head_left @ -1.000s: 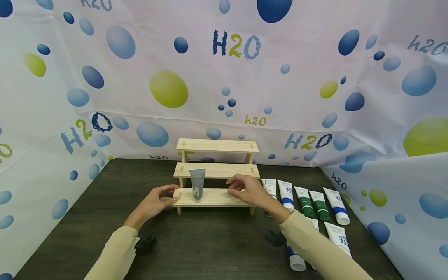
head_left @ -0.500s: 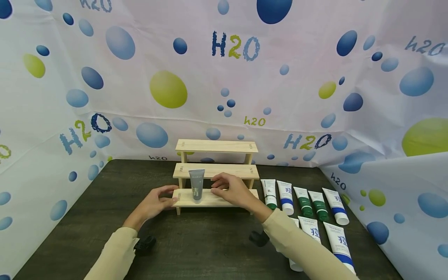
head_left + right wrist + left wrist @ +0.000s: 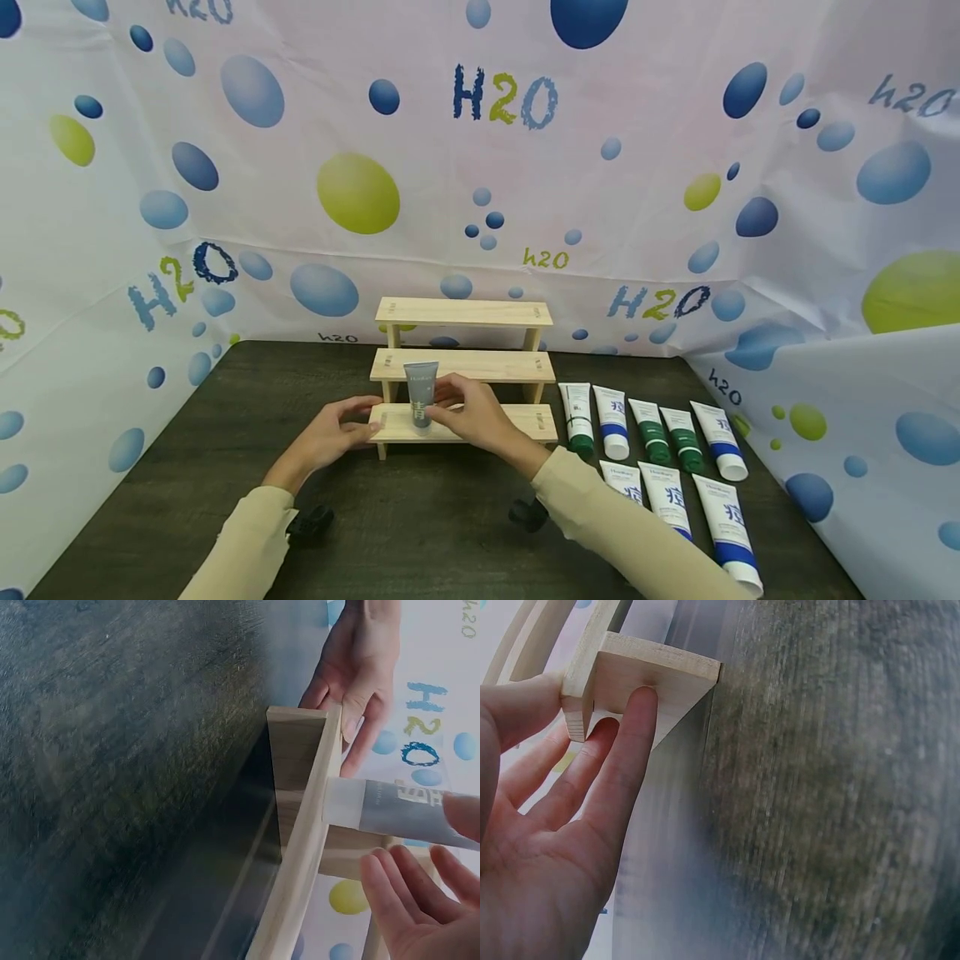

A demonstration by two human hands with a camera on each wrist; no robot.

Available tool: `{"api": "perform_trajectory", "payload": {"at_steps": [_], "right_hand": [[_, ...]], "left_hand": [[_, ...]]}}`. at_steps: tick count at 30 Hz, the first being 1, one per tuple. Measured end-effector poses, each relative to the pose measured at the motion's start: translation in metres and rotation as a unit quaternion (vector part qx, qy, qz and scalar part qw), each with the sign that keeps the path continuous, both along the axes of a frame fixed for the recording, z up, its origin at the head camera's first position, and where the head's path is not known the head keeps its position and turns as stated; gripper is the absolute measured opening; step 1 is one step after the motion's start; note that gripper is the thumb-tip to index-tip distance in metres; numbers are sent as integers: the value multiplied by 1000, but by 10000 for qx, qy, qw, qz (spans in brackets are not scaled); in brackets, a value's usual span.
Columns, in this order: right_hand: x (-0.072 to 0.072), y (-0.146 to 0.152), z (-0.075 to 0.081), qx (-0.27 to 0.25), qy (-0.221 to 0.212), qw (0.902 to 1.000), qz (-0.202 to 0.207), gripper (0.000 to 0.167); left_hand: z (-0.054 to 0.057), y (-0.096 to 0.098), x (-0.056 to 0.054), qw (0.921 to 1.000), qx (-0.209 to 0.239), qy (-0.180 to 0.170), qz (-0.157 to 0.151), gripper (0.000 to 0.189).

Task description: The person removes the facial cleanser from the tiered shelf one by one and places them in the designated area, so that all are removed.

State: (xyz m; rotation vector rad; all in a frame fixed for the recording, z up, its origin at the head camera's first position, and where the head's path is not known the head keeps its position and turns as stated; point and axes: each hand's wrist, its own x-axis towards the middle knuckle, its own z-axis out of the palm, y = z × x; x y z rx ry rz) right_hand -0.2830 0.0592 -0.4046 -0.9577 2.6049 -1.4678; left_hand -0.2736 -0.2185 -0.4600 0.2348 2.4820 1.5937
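Note:
A small grey tube point(image 3: 421, 392) stands upright on its cap on the lowest step of a three-tier wooden stand point(image 3: 480, 417). My right hand point(image 3: 472, 412) is at the tube's right side. In the right wrist view its thumb point(image 3: 463, 815) overlaps the tube, while the other fingers point(image 3: 401, 881) are curved and apart from it; thumb contact is unclear. My left hand point(image 3: 333, 433) holds the left end of the lowest step. In the left wrist view the thumb lies against the board's edge and a fingertip point(image 3: 643, 697) touches the end leg.
Several white tubes with blue or green caps lie in rows on the dark table point(image 3: 420, 525) at the right, including a green-banded tube point(image 3: 650, 429) and a blue-banded tube point(image 3: 727, 533). A patterned sheet point(image 3: 480, 167) hangs behind the stand.
My right hand has moved left along the lowest step to the grey tube. The left hand has stayed at the stand's left end. The tube stands where it was.

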Motion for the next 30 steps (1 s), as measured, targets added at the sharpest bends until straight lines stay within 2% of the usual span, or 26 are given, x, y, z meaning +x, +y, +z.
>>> {"api": "perform_trajectory", "payload": {"at_steps": [5, 13, 30], "right_hand": [[-1, -5, -3, -178, 124, 9997, -129, 33], [0, -7, -1, -178, 292, 9985, -420, 26], [0, -5, 5, -376, 508, 9963, -582, 20]], "left_hand": [[0, 1, 0, 10000, -20, 7, 22, 60], [0, 1, 0, 9999, -97, 74, 39, 59], [-4, 1, -4, 9999, -35, 32, 94, 58]]}}
